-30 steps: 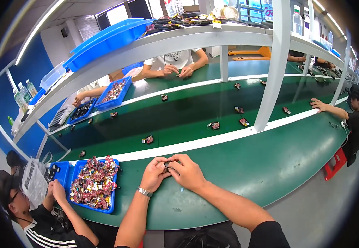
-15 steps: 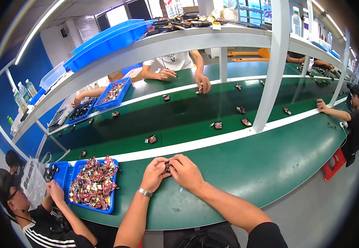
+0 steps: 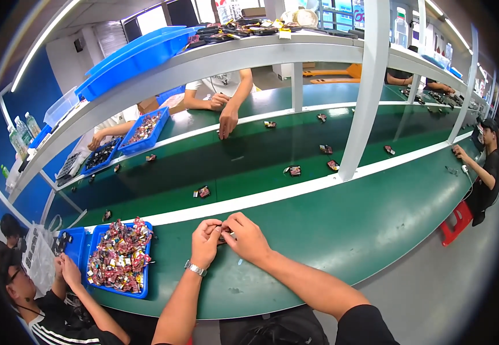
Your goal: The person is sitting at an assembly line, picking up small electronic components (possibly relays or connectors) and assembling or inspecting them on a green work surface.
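Note:
My left hand (image 3: 205,246) and my right hand (image 3: 248,240) meet above the green worktop, their fingertips closed around one small dark part (image 3: 223,235). Most of that part is covered by my fingers, so its exact kind cannot be made out. A watch with a metal band (image 3: 195,268) is on my left wrist. To the left of my hands stands a blue tray (image 3: 148,270) heaped with small red, yellow and white wired electronic parts (image 3: 120,253).
Past a white rail (image 3: 249,202), a dark green belt (image 3: 244,155) carries scattered small parts, among them one red-black part (image 3: 202,191). A white post (image 3: 364,92) rises ahead, supporting a shelf (image 3: 272,53). Co-workers sit at left, right and opposite; one hand (image 3: 228,122) reaches over the belt.
My fingers have shifted slightly around the small part, still gripping it. The co-worker's hand opposite has moved left along the belt, leaving one part behind. The whole view has shifted a little.

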`<state>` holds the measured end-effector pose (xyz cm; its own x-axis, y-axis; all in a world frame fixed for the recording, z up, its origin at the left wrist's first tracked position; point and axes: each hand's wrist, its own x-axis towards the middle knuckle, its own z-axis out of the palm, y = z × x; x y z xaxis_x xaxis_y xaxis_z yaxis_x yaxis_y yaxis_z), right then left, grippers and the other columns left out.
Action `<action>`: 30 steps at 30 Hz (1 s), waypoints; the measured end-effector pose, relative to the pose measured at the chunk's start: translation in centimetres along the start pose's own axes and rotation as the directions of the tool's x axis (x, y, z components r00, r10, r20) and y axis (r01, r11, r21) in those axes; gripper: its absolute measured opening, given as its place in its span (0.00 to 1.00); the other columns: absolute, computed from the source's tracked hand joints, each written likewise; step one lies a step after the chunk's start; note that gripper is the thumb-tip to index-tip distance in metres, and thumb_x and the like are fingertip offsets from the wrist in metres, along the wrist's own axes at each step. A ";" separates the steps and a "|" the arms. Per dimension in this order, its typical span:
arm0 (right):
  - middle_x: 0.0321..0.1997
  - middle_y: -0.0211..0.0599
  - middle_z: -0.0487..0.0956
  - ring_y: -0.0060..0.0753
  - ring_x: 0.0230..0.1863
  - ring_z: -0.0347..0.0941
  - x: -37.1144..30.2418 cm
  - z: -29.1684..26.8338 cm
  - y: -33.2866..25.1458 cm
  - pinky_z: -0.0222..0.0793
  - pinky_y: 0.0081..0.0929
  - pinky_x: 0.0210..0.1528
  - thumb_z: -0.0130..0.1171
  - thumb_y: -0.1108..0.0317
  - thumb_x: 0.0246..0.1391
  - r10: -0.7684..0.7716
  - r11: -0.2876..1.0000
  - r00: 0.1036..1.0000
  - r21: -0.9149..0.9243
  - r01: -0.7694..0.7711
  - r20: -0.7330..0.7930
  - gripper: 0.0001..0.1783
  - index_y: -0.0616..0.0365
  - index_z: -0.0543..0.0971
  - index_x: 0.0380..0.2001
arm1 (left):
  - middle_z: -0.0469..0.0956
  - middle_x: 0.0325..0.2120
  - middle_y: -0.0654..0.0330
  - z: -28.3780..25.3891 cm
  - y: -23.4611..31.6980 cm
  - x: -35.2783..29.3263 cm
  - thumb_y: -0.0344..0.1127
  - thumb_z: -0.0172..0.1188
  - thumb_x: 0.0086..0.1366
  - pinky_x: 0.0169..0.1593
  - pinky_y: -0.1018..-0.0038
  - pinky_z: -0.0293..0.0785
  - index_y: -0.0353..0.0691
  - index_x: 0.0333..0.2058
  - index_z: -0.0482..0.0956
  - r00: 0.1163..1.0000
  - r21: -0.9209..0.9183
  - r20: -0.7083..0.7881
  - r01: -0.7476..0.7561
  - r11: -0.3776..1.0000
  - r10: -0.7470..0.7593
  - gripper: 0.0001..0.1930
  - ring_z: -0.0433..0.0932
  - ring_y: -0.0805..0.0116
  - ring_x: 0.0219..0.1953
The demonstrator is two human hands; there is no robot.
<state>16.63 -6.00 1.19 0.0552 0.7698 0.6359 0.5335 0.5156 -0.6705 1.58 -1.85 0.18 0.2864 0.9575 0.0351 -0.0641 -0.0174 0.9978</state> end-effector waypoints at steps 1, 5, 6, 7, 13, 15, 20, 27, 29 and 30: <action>0.37 0.39 0.75 0.40 0.33 0.77 0.1 0.0 -0.1 0.76 0.32 0.37 0.62 0.77 0.48 0.047 0.997 0.999 0.054 -0.047 0.007 0.08 0.61 0.77 0.34 | 0.80 0.36 0.60 0.1 -0.1 0.0 0.27 0.52 0.69 0.37 0.79 0.79 0.36 0.44 0.72 1.000 -0.005 0.000 0.001 1.000 -0.001 0.07 0.79 0.76 0.36; 0.39 0.39 0.75 0.40 0.34 0.77 -0.1 0.5 0.2 0.75 0.33 0.38 0.60 0.77 0.50 0.166 0.963 0.986 0.211 -0.168 0.029 0.09 0.61 0.77 0.37 | 0.80 0.40 0.56 -0.5 -0.9 0.1 0.26 0.50 0.69 0.40 0.76 0.80 0.34 0.46 0.71 0.997 0.027 0.019 -0.078 0.997 0.078 0.08 0.79 0.72 0.40; 0.39 0.40 0.76 0.38 0.34 0.77 0.1 0.5 0.3 0.75 0.32 0.38 0.60 0.77 0.50 0.231 0.937 0.970 0.250 -0.244 0.080 0.09 0.62 0.77 0.37 | 0.79 0.42 0.54 -0.7 -1.1 0.2 0.25 0.49 0.69 0.42 0.74 0.80 0.33 0.47 0.70 0.993 0.069 0.039 -0.117 0.991 0.115 0.10 0.79 0.70 0.43; 0.40 0.40 0.76 0.36 0.33 0.78 0.3 0.7 0.4 0.75 0.31 0.38 0.59 0.78 0.50 0.292 0.904 0.947 0.284 -0.319 0.135 0.09 0.62 0.77 0.37 | 0.79 0.42 0.54 -0.9 -1.3 0.1 0.25 0.49 0.69 0.42 0.74 0.80 0.33 0.47 0.70 0.993 0.063 0.033 -0.118 0.991 0.116 0.10 0.79 0.70 0.43; 0.33 0.41 0.79 0.34 0.34 0.79 6.0 -1.5 7.3 0.74 0.28 0.36 0.65 0.75 0.47 0.459 0.842 0.886 0.287 -0.456 0.063 0.07 0.62 0.79 0.32 | 0.72 0.53 0.48 0.4 0.8 0.0 0.28 0.47 0.69 0.46 0.65 0.82 0.34 0.53 0.65 1.000 -0.132 0.017 0.017 0.991 -0.015 0.15 0.79 0.57 0.48; 0.32 0.42 0.79 0.37 0.33 0.78 8.0 -2.5 11.0 0.73 0.32 0.37 0.67 0.72 0.45 0.448 0.894 0.888 0.062 -0.444 -0.099 0.08 0.62 0.80 0.30 | 0.72 0.52 0.48 0.3 0.4 -0.1 0.28 0.48 0.69 0.45 0.65 0.81 0.34 0.52 0.65 0.999 -0.100 0.038 0.010 0.995 -0.007 0.14 0.79 0.57 0.48; 0.28 0.42 0.80 0.41 0.34 0.78 11.6 -6.3 13.7 0.74 0.37 0.39 0.67 0.68 0.41 0.316 0.920 0.946 -0.220 -0.326 -0.080 0.10 0.60 0.82 0.28 | 0.73 0.51 0.49 -0.7 0.4 -0.3 0.28 0.49 0.69 0.45 0.67 0.81 0.33 0.51 0.67 0.999 -0.040 0.050 0.004 0.999 -0.002 0.14 0.78 0.59 0.48; 0.57 0.48 0.68 0.55 0.58 0.66 15.7 -19.5 23.7 0.70 0.44 0.53 0.58 0.57 0.55 0.570 0.049 0.595 -0.699 -0.713 -0.566 0.25 0.54 0.71 0.54 | 0.75 0.49 0.49 -0.3 0.8 0.0 0.27 0.51 0.67 0.42 0.69 0.82 0.31 0.51 0.69 0.995 -0.008 0.098 0.001 1.000 0.000 0.14 0.79 0.63 0.47; 0.59 0.51 0.68 0.54 0.61 0.64 15.4 -20.8 25.8 0.70 0.41 0.57 0.57 0.63 0.56 0.703 0.015 0.503 -0.696 -0.717 -0.503 0.22 0.56 0.71 0.54 | 0.76 0.48 0.50 -0.3 0.7 0.2 0.26 0.51 0.67 0.41 0.71 0.83 0.30 0.50 0.69 0.996 -0.030 0.091 0.011 0.999 -0.008 0.14 0.79 0.64 0.46; 0.59 0.51 0.68 0.54 0.61 0.64 15.2 -21.2 26.4 0.70 0.41 0.57 0.57 0.63 0.56 0.703 0.015 0.507 -0.703 -0.711 -0.498 0.22 0.56 0.71 0.54 | 0.76 0.48 0.50 -0.3 0.6 0.1 0.26 0.51 0.67 0.40 0.70 0.83 0.30 0.51 0.69 0.995 -0.013 0.100 0.007 1.000 -0.005 0.14 0.79 0.64 0.46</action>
<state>49.44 11.34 1.28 0.8235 0.5658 0.0415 0.5622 -0.8041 -0.1931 1.29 -1.67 0.81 0.3808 0.9240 0.0352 -0.0747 -0.0072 0.9972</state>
